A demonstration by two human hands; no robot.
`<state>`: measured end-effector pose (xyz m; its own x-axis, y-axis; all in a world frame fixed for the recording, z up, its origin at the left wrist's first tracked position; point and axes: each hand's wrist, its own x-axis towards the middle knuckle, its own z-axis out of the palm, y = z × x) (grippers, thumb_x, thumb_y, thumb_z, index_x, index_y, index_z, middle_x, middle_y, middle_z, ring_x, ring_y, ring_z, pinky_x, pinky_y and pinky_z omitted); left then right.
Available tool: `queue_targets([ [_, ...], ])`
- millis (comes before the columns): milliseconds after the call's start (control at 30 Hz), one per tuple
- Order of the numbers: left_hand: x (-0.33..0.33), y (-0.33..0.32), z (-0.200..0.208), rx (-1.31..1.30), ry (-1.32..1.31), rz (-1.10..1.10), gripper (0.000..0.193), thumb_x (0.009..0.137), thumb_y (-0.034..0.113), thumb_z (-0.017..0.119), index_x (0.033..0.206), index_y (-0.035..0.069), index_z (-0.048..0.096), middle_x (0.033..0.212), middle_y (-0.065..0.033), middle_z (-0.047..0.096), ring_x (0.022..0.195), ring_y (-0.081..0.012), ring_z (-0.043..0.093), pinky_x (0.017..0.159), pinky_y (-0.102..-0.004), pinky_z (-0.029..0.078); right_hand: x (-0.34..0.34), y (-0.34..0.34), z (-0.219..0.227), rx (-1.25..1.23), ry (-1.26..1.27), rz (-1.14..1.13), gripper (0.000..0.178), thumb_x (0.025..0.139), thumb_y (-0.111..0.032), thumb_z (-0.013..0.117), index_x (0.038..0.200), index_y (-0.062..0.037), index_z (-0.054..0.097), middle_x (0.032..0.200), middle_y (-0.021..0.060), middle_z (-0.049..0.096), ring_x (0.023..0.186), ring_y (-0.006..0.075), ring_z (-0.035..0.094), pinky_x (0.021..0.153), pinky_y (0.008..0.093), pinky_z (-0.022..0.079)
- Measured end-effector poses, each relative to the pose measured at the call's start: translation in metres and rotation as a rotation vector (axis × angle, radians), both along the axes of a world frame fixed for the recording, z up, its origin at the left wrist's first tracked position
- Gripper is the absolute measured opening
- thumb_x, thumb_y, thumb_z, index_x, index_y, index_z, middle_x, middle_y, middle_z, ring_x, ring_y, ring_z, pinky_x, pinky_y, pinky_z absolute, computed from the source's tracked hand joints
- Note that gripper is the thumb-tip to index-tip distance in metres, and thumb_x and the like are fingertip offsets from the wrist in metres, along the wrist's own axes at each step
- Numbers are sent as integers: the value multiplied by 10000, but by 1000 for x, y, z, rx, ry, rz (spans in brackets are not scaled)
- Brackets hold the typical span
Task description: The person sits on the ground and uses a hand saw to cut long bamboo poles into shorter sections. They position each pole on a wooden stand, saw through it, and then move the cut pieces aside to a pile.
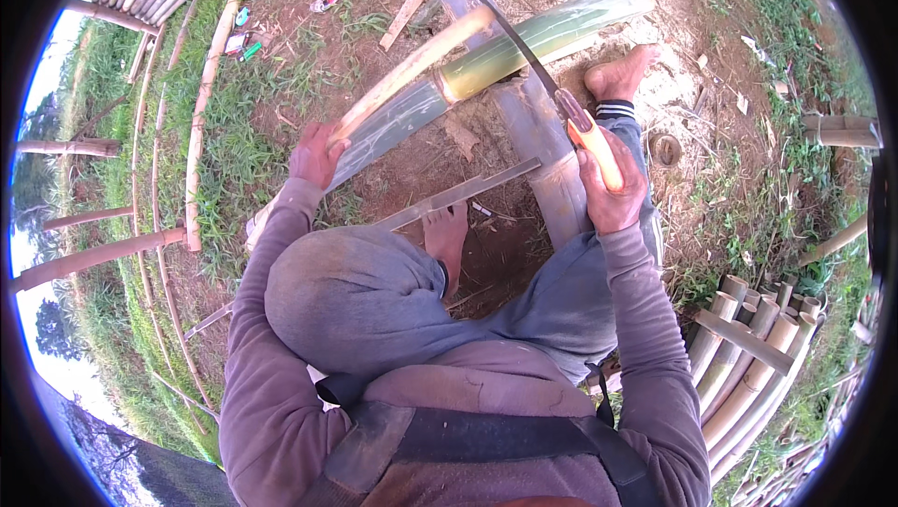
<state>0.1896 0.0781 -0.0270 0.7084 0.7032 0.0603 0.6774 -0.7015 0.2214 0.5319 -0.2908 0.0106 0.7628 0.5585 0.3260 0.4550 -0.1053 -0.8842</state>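
My right hand (617,180) is closed around the orange handle of a handsaw (510,28). Its long dark blade points away to the upper left and crosses over a thick green bamboo pole (496,63); whether the teeth touch the pole I cannot tell. Closed on the near end of a pale, slightly curved stick (416,63) is my left hand (316,153). The stick runs alongside the pole, its far end close to the blade. Under the green pole lies a weathered grey bamboo log (543,147), roughly crosswise.
A narrow flat strip (458,193) reaches from beside my knee to the grey log. My bare feet rest on the ground on either side of the log. Cut bamboo lengths (748,348) stand bundled at the right. A bamboo rail fence (201,123) runs along the left.
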Motion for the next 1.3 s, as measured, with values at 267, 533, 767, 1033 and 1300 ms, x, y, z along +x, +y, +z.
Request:
queue_targets([
  [267, -3, 110, 13, 120, 125, 155, 532, 963, 358, 765, 1440, 170, 622, 1297, -167, 655, 1188, -403, 665, 1033, -500, 530, -8, 5, 0, -62, 50, -52, 406, 924, -48, 797, 1313, 22, 702, 1227, 160, 769, 1143, 220, 736, 1007, 352, 562],
  [533, 91, -14, 3, -254, 232, -191, 1054, 751, 484, 903, 1623, 170, 401, 1459, -220, 599, 1338, -434, 594, 1114, -516, 499, -15, 3, 5, -130, -56, -67, 415, 932, -62, 785, 1326, 35, 696, 1250, 168, 762, 1168, 257, 732, 1018, 375, 563],
  [767, 90, -6, -23, -313, 134, -156, 1055, 732, 330, 901, 1628, 191, 361, 1339, -254, 650, 1216, -468, 654, 1021, -526, 544, -16, 10, 17, -125, 3, -46, 413, 981, -148, 769, 1335, 51, 692, 1248, 175, 755, 1170, 243, 708, 1044, 378, 536],
  [1033, 105, 13, -20, -282, 58, -224, 997, 703, 296, 879, 1587, 212, 427, 1319, -258, 664, 1188, -463, 665, 985, -525, 556, -18, 8, 21, -170, -49, -97, 402, 957, -84, 766, 1327, 52, 686, 1241, 196, 755, 1137, 280, 739, 991, 390, 574],
  [1300, 126, 9, 12, -128, 389, -282, 1107, 733, 404, 907, 1641, 152, 327, 1516, -217, 548, 1390, -440, 541, 1163, -558, 433, -20, 12, 24, -151, -66, -82, 422, 953, -39, 762, 1349, 66, 662, 1288, 197, 728, 1170, 276, 713, 1020, 379, 558],
])
